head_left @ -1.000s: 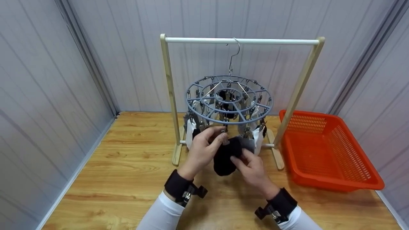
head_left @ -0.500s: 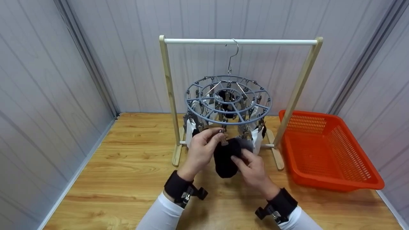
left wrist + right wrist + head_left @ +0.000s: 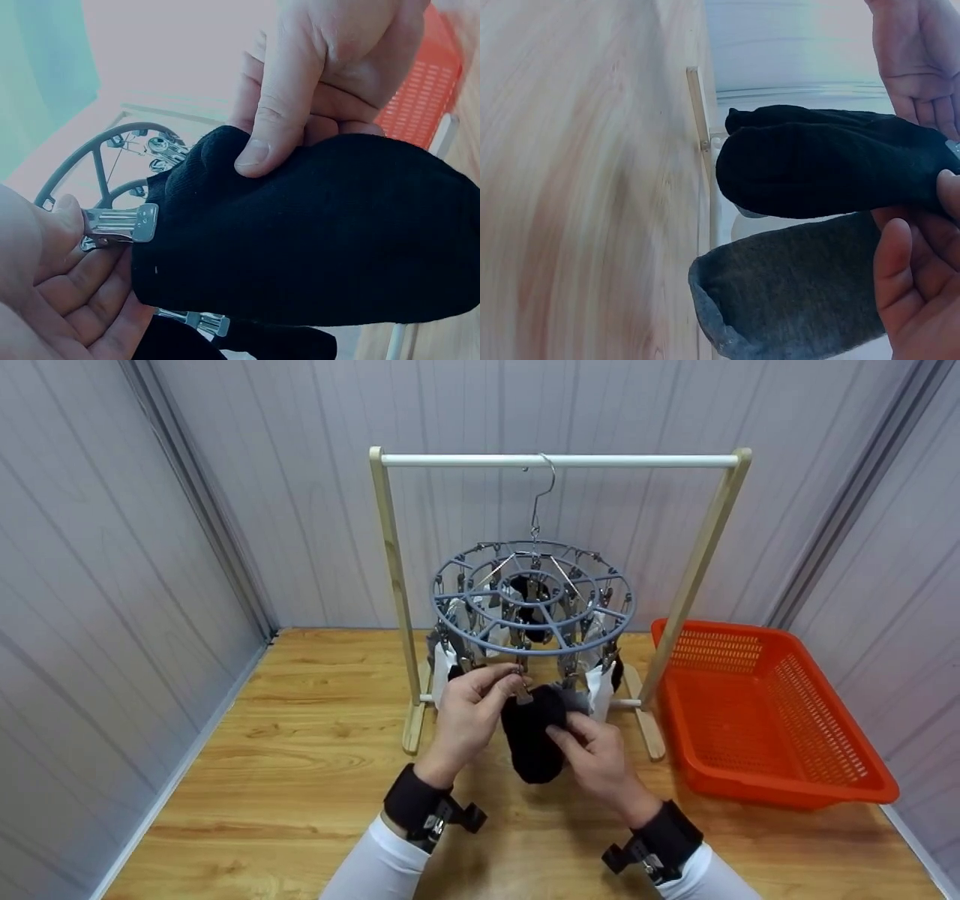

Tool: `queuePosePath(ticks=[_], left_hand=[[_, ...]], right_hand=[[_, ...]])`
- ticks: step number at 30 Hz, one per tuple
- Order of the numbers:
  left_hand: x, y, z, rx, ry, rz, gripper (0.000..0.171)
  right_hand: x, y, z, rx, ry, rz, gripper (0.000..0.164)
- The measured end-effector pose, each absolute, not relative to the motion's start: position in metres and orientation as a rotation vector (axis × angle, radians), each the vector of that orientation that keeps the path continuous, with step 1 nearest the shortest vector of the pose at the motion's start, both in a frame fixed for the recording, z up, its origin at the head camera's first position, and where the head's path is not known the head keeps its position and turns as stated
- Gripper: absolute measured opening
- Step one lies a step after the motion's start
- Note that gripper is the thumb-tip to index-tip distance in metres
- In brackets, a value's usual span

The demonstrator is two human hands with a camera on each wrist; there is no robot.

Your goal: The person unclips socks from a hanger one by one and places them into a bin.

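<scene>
A black sock (image 3: 534, 746) hangs below the near side of the round grey clip hanger (image 3: 495, 647). At the sock's cuff, my left hand (image 3: 469, 716) pinches a metal clip (image 3: 120, 223) between thumb and fingers. In the left wrist view the clip's jaws lie over the cuff edge. With thumb and fingers, my right hand (image 3: 606, 757) holds the sock by its right side, just below the cuff. A grey sock (image 3: 795, 289) hangs close behind the right hand.
The hanger hooks over the white bar (image 3: 637, 460) of a wooden stand (image 3: 701, 570). Other clips carry white, grey and black socks, among them a white sock (image 3: 600, 690) on the right. An orange basket (image 3: 772, 795) stands on the wooden tabletop (image 3: 300, 750) at the right.
The sock has shifted slightly down, its toe now a little lower. Both hands keep their hold on clip and sock. The head view has shifted slightly.
</scene>
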State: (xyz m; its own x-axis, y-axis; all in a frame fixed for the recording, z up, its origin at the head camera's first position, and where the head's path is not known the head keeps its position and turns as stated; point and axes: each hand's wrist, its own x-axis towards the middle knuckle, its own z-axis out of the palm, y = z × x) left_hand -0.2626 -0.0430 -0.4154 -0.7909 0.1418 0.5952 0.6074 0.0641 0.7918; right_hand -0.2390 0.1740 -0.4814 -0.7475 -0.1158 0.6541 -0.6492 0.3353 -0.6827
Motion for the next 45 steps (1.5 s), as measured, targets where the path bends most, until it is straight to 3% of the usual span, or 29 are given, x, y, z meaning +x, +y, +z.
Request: queuePosePath(ticks=[22, 32, 45], left_hand=[[-0.26, -0.045, -0.416, -0.713, -1.983, -1.802, 0.022], [-0.261, -0.045, -0.417, -0.729, -1.96, -1.822, 0.022], [-0.257, -0.045, -0.415, -0.689, -2.051, -1.797, 0.028]], right_hand=[[-0.241, 0.211, -0.463, 0.935, -2.203, 1.254, 0.018], [-0.243, 0.238, -0.448, 1.073, -2.13, 1.187, 0.028], [-0.238, 0.267, -0.431, 0.947, -2.126, 1.268, 0.028]])
